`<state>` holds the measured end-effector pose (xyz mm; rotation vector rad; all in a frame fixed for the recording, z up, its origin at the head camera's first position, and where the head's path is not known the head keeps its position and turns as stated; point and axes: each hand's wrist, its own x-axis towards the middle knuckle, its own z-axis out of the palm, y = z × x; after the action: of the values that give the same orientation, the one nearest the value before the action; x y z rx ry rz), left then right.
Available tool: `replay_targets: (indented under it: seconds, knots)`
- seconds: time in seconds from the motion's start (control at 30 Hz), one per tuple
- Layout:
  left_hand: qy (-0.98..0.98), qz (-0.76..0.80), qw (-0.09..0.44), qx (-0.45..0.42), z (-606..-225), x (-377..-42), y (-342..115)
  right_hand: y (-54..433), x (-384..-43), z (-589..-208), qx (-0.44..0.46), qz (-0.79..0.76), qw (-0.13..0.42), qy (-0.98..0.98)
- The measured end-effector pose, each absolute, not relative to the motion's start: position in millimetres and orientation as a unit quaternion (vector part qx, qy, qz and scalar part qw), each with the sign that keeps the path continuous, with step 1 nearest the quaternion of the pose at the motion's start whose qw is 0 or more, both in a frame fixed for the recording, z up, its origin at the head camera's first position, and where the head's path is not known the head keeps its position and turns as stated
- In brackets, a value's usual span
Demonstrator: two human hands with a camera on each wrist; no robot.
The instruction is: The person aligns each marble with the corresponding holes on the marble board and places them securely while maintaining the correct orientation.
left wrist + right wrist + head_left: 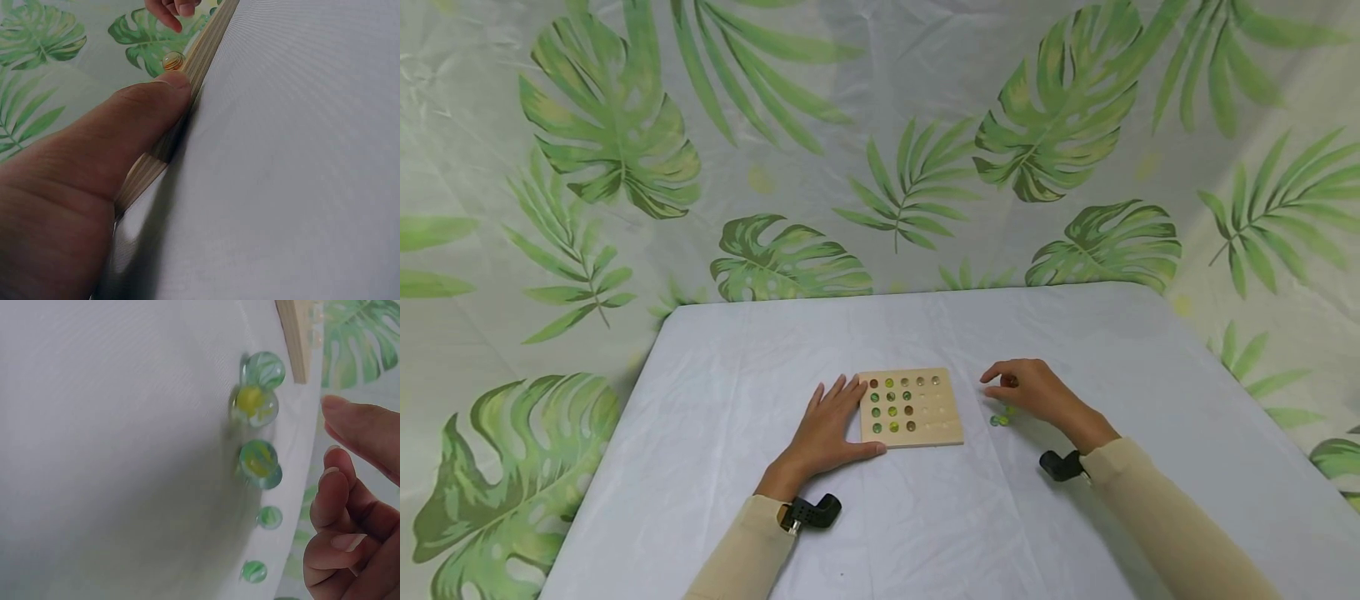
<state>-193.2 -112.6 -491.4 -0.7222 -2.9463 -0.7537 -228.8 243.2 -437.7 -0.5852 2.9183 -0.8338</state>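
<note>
A light wooden board (940, 421) with rows of round hollows lies on the table. Glass marbles (892, 427) fill the back row and the left three columns; bare hollows show at the front right. My left hand (823, 429) rests at the board's left side, fingers spread at its far left corner and thumb along the near edge. An amber-streaked marble (173, 60) shows just past the thumb in the left wrist view. My right hand (1030, 389) hovers right of the board, thumb and forefinger apart, other fingers curled, no marble visible between the fingertips. Loose green and yellow marbles (257, 458) lie below it.
A white cloth (917, 517) covers the table. Behind it hangs a pale curtain with green leaf print (910, 183). Black wrist cameras (822, 511) sit on both wrists, over beige sleeves.
</note>
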Motion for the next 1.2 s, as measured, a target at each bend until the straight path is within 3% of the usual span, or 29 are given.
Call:
replay_targets:
  seconds: [1.2]
  knots:
    - [-0.943,-0.243,0.008,-0.226,-491.6,-193.2,-111.4,279.6,-221.3,-453.2,-0.18,-0.305,0.033,0.935]
